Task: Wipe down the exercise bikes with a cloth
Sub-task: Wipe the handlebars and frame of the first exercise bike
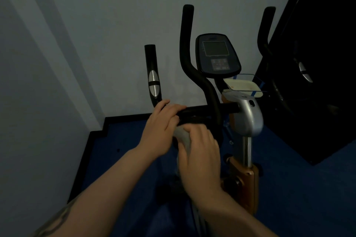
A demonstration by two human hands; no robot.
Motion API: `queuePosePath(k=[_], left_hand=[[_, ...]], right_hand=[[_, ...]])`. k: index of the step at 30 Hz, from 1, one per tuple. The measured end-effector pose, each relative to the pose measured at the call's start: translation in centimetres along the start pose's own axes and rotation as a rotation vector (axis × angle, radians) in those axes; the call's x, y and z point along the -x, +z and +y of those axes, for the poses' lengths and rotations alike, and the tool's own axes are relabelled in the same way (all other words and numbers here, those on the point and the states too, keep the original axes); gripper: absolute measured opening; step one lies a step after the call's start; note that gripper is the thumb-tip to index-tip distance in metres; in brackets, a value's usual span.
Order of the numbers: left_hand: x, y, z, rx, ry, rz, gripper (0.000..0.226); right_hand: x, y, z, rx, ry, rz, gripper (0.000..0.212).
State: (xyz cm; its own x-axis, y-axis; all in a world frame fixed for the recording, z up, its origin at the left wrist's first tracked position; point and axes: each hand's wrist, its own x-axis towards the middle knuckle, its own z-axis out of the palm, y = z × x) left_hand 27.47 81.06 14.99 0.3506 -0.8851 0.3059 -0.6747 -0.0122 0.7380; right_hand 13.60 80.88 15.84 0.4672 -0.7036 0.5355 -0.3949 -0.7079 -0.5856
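Dim room, pale wall in the corner and a blue floor with a black baseboard running along the bottom of the wall. The bike is parked right up in that corner, with something big and dark standing just beside it on the right. You can see the console up top between two tall curved black grips, a shorter grip with a silver sensor on the left, and a small clear tray just under the console. The silver housing sits on a chrome post with an orange-brown frame part lower down. Left hand is on the left end of the horizontal black bar, fingers curled over the top of it, gripping it. Right hand is just below and touching close to the left one, fingers bent round a grey cloth, so it's holding that. The cloth is bunched up against the underside of the bar, right between the two hands, with a bit hanging down below the right hand. Both forearms come in from the bottom edge, bare.
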Motion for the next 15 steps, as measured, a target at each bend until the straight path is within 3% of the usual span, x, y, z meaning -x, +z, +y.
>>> queuePosePath(k=[3,7,11,15], left_hand=[[-0.1,0.0,-0.2,-0.041,0.036,0.011,0.041],[0.1,0.1,0.0,0.057,0.006,0.023,0.028],[0.1,-0.1,0.0,-0.018,0.023,-0.009,0.043],[-0.1,-0.1,0.0,-0.002,0.001,0.003,0.049]], right_hand=[[0.6,-0.2,0.1,0.025,-0.012,-0.054,0.027],[-3.5,0.5,-0.3,-0.013,0.076,-0.131,0.015],[-2.0,-0.1,-0.2,-0.069,-0.005,-0.076,0.01],[0.6,-0.6,-0.5,-0.139,0.033,-0.1,0.005]])
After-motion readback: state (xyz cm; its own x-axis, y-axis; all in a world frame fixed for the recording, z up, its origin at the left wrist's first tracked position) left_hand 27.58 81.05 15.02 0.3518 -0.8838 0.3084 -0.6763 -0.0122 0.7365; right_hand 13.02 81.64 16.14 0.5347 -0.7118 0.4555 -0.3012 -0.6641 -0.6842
